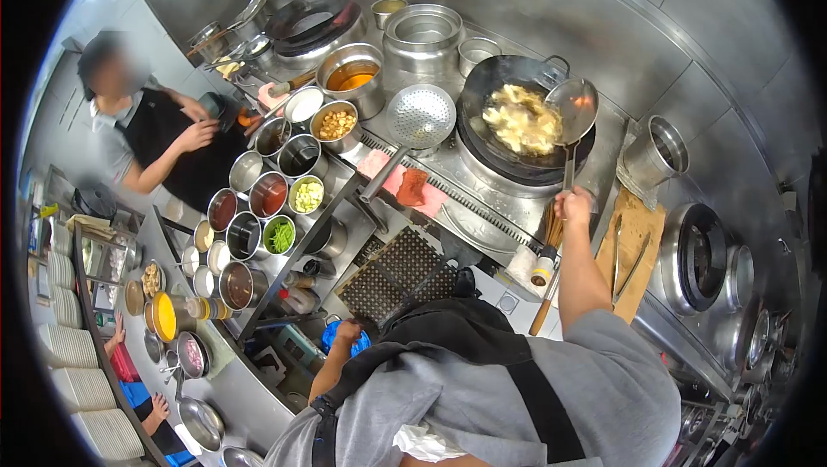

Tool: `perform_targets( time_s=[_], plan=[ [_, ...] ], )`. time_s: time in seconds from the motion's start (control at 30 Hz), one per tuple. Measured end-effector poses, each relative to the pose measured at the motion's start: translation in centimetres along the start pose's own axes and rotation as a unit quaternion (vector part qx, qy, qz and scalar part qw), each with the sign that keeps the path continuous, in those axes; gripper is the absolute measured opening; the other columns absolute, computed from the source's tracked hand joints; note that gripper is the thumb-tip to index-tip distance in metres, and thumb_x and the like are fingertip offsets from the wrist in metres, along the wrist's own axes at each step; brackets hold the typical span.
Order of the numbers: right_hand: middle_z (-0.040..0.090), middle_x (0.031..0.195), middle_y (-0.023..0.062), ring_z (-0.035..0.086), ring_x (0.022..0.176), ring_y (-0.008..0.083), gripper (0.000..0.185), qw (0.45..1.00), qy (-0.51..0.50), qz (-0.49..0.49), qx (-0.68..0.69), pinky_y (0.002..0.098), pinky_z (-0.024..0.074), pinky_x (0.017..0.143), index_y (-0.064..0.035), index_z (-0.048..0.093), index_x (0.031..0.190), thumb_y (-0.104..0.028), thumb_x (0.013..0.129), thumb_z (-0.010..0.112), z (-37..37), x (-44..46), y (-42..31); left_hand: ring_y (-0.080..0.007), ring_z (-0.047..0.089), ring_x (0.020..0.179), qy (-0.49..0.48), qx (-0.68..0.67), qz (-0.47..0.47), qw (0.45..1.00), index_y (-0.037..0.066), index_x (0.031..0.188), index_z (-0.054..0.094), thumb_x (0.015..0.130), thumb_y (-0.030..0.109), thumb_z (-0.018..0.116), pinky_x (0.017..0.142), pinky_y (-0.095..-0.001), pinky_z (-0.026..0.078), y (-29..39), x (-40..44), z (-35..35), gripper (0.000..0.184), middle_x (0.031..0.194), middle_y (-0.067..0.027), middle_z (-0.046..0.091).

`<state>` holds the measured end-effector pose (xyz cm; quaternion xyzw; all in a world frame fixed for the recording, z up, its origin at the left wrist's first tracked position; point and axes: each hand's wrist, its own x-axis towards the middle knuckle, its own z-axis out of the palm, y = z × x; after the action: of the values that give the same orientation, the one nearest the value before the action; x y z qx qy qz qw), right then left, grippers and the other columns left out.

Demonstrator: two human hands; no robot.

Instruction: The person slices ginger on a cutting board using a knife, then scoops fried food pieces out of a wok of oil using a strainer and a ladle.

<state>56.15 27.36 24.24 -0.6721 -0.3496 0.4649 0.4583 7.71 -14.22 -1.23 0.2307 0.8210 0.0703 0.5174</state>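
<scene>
My right hand (573, 206) is closed around the long handle of a wok ladle (575, 105). The ladle's broad round bowl is over the right side of a black wok (476, 84) on the burner. Pale yellow food pieces (522, 119) sit in bubbling oil inside that wok. Low at my left side, my left hand (347, 332) is beside a blue plastic-looking thing (334, 342); its fingers are too small and partly hidden, so whether it grips the blue thing is unclear. A perforated strainer (421, 115) lies left of the wok, handle toward me.
Left of the stove stand a pot of orange oil (351, 77) and several ingredient tins, including chopped greens (279, 235). Tongs (631, 264) lie at right, near a bamboo brush (549, 247). A co-worker (164, 135) stands left; another person's hands rest near the plates (79, 346).
</scene>
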Motion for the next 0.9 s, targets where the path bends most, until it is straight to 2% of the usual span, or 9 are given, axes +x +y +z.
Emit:
perform_targets(
  time_s=[0.07, 0.23, 0.33, 0.37, 0.5, 0.73, 0.9],
  plan=[
    [0.056, 0.06, 0.0085, 0.048, 0.038, 0.0154, 0.008, 0.993, -0.051, -0.005, 0.11, 0.0276, 0.0362, 0.031, 0.0005, 0.052, 0.084, 0.004, 0.08, 0.046, 2.7, -0.5, -0.4, -0.0211, 0.068, 0.065, 0.023, -0.033, 0.014, 0.999, 0.008, 0.093, 0.067, 0.08, 0.019, 0.057, 0.052, -0.0338, 0.054, 0.4, -1.5, -0.4, 0.02, 0.078, -0.0131, 0.067],
    [0.056, 0.062, 0.0076, 0.048, 0.039, 0.0138, 0.011, 0.984, -0.112, 0.015, 0.139, 0.0259, 0.0343, 0.031, 0.0007, 0.053, 0.092, 0.002, 0.081, 0.048, 5.8, -0.5, -1.9, -0.021, 0.068, 0.066, 0.017, 0.041, 0.044, 0.998, 0.008, 0.093, 0.067, 0.08, 0.019, 0.057, 0.052, -0.0339, 0.054, -1.4, -4.1, 0.0, 0.02, 0.078, -0.013, 0.068],
    [0.056, 0.062, 0.0075, 0.047, 0.038, 0.013, 0.013, 0.982, -0.151, 0.0, 0.112, 0.0254, 0.0333, 0.03, 0.0006, 0.053, 0.095, 0.002, 0.082, 0.049, 5.0, -1.1, -2.6, -0.0209, 0.068, 0.066, 0.012, 0.064, 0.044, 0.997, 0.008, 0.093, 0.067, 0.08, 0.019, 0.057, 0.052, -0.0339, 0.053, -3.1, -5.3, 0.8, 0.02, 0.078, -0.013, 0.068],
    [0.056, 0.063, 0.0068, 0.046, 0.037, 0.0122, 0.018, 0.981, -0.157, -0.004, 0.115, 0.0249, 0.0329, 0.03, 0.0008, 0.053, 0.1, 0.0, 0.083, 0.048, 4.5, -1.6, -2.8, -0.0209, 0.068, 0.066, 0.01, 0.07, 0.043, 0.997, 0.008, 0.093, 0.067, 0.08, 0.02, 0.057, 0.052, -0.0339, 0.053, -3.6, -5.6, 1.0, 0.02, 0.078, -0.0129, 0.068],
    [0.055, 0.064, 0.0065, 0.046, 0.038, 0.0121, 0.028, 0.983, -0.16, -0.044, 0.075, 0.0254, 0.0322, 0.029, 0.0013, 0.055, 0.111, -0.001, 0.084, 0.048, 1.8, -5.1, -4.4, -0.0208, 0.068, 0.066, 0.003, 0.085, 0.044, 0.995, 0.008, 0.093, 0.067, 0.08, 0.02, 0.057, 0.052, -0.0339, 0.053, -4.8, -5.8, 1.7, 0.02, 0.078, -0.0129, 0.068],
    [0.055, 0.065, 0.0046, 0.045, 0.037, 0.0107, 0.026, 0.987, -0.123, -0.102, -0.003, 0.0253, 0.0319, 0.028, -0.0006, 0.055, 0.111, -0.004, 0.085, 0.049, -1.2, -7.7, -5.0, -0.0206, 0.068, 0.067, -0.013, 0.117, 0.08, 0.99, 0.008, 0.093, 0.067, 0.08, 0.02, 0.058, 0.052, -0.034, 0.053, -3.9, -2.9, 1.5, 0.021, 0.078, -0.0128, 0.068],
    [0.056, 0.064, 0.0053, 0.044, 0.035, 0.0115, 0.025, 0.991, -0.074, -0.108, -0.013, 0.0261, 0.0315, 0.028, 0.0006, 0.055, 0.106, -0.002, 0.083, 0.045, -4.0, -7.2, -5.1, -0.0205, 0.068, 0.067, -0.031, 0.161, 0.156, 0.974, 0.008, 0.094, 0.068, 0.08, 0.02, 0.058, 0.052, -0.034, 0.053, -2.5, -0.6, 0.4, 0.021, 0.078, -0.0127, 0.068]
  ],
)
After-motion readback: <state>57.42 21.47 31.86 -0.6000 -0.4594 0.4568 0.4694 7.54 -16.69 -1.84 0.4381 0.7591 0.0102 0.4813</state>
